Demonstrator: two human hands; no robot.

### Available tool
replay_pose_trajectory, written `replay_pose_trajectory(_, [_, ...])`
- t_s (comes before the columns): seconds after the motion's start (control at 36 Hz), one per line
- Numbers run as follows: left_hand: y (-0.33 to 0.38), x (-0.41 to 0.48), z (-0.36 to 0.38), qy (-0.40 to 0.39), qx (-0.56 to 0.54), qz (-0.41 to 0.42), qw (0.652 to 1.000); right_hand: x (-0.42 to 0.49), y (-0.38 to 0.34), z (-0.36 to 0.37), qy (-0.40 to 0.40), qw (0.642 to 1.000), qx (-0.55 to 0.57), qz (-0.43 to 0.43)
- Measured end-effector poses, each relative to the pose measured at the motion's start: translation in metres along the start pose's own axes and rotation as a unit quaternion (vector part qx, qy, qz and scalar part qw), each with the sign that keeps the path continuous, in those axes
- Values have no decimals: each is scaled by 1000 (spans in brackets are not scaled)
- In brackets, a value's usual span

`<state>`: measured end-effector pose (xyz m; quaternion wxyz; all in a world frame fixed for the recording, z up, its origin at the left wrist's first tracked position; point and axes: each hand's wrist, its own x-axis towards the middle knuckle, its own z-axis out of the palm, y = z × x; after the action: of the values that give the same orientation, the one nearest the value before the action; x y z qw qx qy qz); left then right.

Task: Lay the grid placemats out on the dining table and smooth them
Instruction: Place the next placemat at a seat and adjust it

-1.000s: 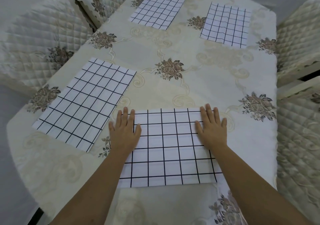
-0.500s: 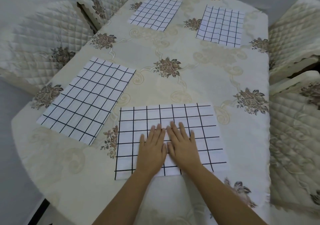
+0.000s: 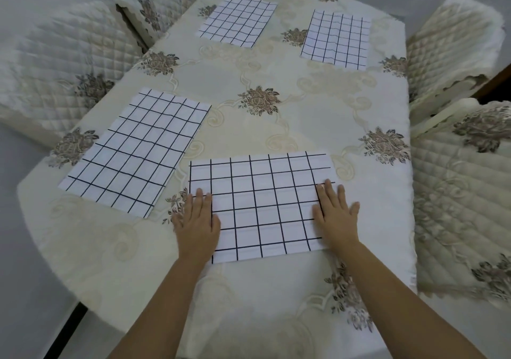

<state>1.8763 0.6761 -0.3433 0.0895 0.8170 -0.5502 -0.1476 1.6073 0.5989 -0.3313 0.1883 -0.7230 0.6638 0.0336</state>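
Several white placemats with black grid lines lie flat on the dining table [image 3: 276, 126], which wears a cream floral cloth. The nearest placemat [image 3: 262, 206] is right in front of me. My left hand [image 3: 197, 220] presses flat on its left edge, fingers straight and partly on the cloth. Flat on the mat's right edge lies my right hand [image 3: 336, 214], fingers spread. A second placemat [image 3: 138, 151] lies to the left. Two more sit at the far end, one at the far left [image 3: 237, 19] and one at the far right [image 3: 336, 39].
Quilted cream chair covers surround the table: two chairs on the left [image 3: 60, 62] [image 3: 157, 1] and two on the right [image 3: 453, 46] [image 3: 464, 192]. The table's rounded near edge runs close below my forearms.
My hands were together at the middle of the nearest placemat half a second ago. They have slid apart to its left and right edges.
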Motion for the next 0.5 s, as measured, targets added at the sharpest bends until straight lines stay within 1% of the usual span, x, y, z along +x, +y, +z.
replay_pose_trajectory(0.06, [14, -3, -2, 3, 4, -11, 1000, -4, -16, -2, 1, 1000, -9, 5])
replay_pose_trajectory(0.11, [32, -11, -2, 13, 2, 42, 999, -14, -35, 2, 13, 999, -12, -27])
replay_pose_trajectory(0.19, [57, -31, 8, -36, -28, 140, 989, -34, -66, 17, 11, 993, 21, -115])
replay_pose_trajectory(0.25, [64, -43, 19, -72, -9, 164, 984, -48, -78, 30, -7, 989, 1, -146])
replay_pose_trajectory(0.33, [57, -52, 29, -68, 32, 178, 981, -57, -74, 44, 10, 989, -23, -143])
replay_pose_trajectory(0.42, [47, -53, 21, -50, 60, 180, 981, -57, -56, 42, 33, 987, -29, -154])
replay_pose_trajectory(0.5, [32, -50, 15, -48, 64, 171, 982, -54, -35, 39, 38, 992, -16, -119])
